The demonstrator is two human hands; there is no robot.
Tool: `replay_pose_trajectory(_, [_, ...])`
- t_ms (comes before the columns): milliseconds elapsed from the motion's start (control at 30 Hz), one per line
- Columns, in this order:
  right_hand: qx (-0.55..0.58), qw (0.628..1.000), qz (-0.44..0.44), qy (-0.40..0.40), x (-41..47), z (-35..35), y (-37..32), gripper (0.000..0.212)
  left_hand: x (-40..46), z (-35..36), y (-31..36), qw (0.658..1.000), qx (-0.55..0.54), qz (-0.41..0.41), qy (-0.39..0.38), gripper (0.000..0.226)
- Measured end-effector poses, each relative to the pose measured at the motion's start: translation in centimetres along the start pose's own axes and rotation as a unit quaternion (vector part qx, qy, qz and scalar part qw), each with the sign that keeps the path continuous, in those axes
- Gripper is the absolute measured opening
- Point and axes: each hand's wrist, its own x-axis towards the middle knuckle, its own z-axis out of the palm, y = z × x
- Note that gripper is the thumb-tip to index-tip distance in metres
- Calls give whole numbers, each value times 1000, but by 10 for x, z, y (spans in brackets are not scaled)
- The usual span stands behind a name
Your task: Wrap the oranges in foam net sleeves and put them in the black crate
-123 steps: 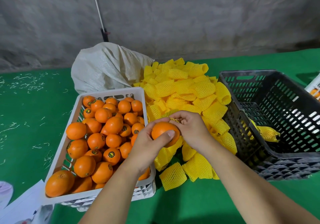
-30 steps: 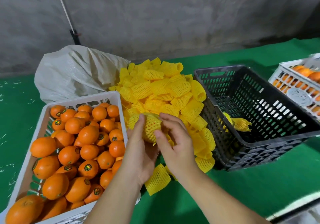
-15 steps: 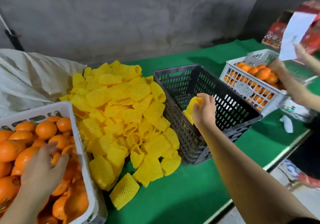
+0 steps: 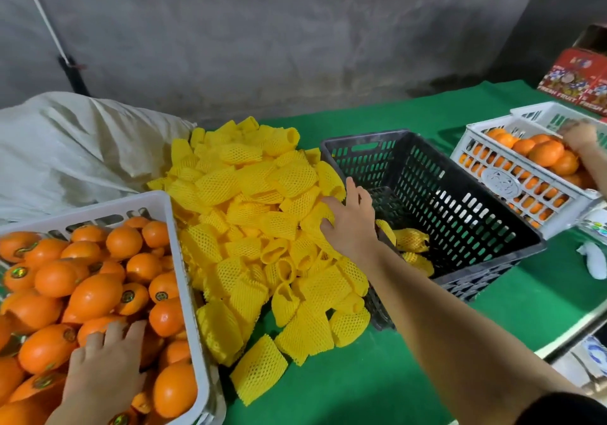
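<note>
Fingers (image 4: 331,208) of our right hand (image 4: 351,224), emptied since dropping a sleeved orange (image 4: 410,240) into the black crate (image 4: 486,208), now spread over the foam net sleeves (image 4: 249,227), while our left hand (image 4: 105,372) rests loosely on crate oranges (image 4: 95,296): next cycle starts.

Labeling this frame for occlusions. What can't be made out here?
- Head view: left hand covers the oranges under it; whether it grips one is unclear.
- Black crate: floor partly hidden by the right hand and near wall, so wrapped oranges can't be counted.
- White crate: cut off by left and bottom edges.
- Orange stickers: too small to read.
</note>
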Motion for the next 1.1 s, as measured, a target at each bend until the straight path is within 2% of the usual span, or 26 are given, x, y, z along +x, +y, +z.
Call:
replay_pose_trajectory(33, [-20, 999, 8, -32, 10, 2, -1, 51, 8, -1, -6, 1000, 19, 9, 7, 60])
replay_pose_trajectory(67, [-42, 997, 11, -60, 20, 3, -2, 53, 15, -1, -10, 999, -37, 8, 8, 55])
replay_pose_trajectory(100, [-66, 994, 10, -80, 30, 3, -1, 52, 12, 0, -18, 999, -12, 15, 48, 51])
replay_pose_trajectory(133, [-91, 991, 6, -98, 38, 2, 0, 50, 14, 5, -28, 998, -3, 34, 55, 49])
replay_pose_trajectory(233, [-135, 980, -10, -143, 49, -1, 6, 44, 1, 18, -54, 994, 65, 39, 80, 61])
replay_pose_trajectory(267, [-133, 980, -7, -145, 49, -3, 6, 43, 0, 18, -53, 997, 26, 35, 58, 67])
replay_pose_trajectory(333, [-106, 990, -17, -91, 46, -9, 2, 39, -9, 19, -55, 996, 61, 4, 63, 66])
replay_pose_trajectory(367, [-84, 995, -39, -36, 43, -14, -2, 35, -11, 21, -57, 991, 96, 1, 89, 57])
replay_pose_trajectory(433, [-1, 994, -88, 70, 33, -22, -13, 25, -11, 20, -59, 985, 64, 6, 158, 46])
replay_pose_trajectory(467, [53, 987, -107, 107, 26, -24, -19, 22, -10, 22, -60, 981, 94, 6, 168, 57])
replay_pose_trajectory(500, [104, 980, -118, 125, 18, -25, -27, 19, -12, 19, -56, 980, 144, 5, 136, 76])
replay_pose_trajectory(533, [153, 974, -114, 126, 10, -25, -34, 17, -11, 19, -51, 977, 181, 18, 108, 91])
replay_pose_trajectory(567, [201, 968, -95, 114, 3, -25, -43, 17, -7, 19, -47, 976, 202, 21, 77, 94])
replay_pose_trajectory(667, [326, 943, -37, 60, -16, -21, -71, 31, 1, 18, -43, 975, 216, 8, 57, 77])
replay_pose_trajectory(733, [365, 930, -34, 37, -24, -20, -90, 39, 5, 14, -46, 975, 216, 6, 55, 76])
replay_pose_trajectory(867, [365, 926, -80, 48, -42, -16, -117, 20, 2, 4, -57, 987, 131, -2, 97, 77])
replay_pose_trajectory(967, [396, 916, -56, 38, -54, -13, -135, 12, -6, 0, -69, 991, -20, -14, 130, 80])
replay_pose_trajectory(1033, [416, 908, -40, 27, -61, -10, -148, 10, -16, 2, -69, 974, -164, -21, 155, 79])
replay_pose_trajectory(1100, [433, 900, -40, 16, -66, -10, -160, 11, -29, 2, -61, 933, -298, -36, 197, 77])
